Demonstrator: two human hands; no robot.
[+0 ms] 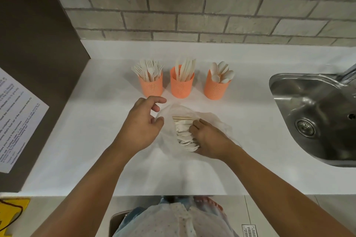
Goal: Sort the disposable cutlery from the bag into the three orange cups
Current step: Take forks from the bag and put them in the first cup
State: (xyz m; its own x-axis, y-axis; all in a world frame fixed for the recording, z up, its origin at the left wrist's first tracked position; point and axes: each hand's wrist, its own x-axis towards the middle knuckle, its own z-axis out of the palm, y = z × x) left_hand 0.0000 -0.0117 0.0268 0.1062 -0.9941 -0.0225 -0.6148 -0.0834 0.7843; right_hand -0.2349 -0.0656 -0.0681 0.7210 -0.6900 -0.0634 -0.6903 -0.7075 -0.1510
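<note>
Three orange perforated cups stand in a row on the white counter: the left cup [151, 87] holds forks, the middle cup [181, 86] holds knives, the right cup [216, 88] holds spoons. In front of them lies a clear plastic bag [210, 119] with a bundle of pale cutlery [183, 132] inside. My right hand [209, 141] is inside the bag's mouth, fingers closed on the cutlery bundle. My left hand [142, 123] pinches the bag's left edge between thumb and fingers.
A steel sink [312, 117] with a tap is set into the counter at the right. A printed paper sheet [17, 119] hangs on the dark panel at the left. A brick wall backs the counter [96, 140].
</note>
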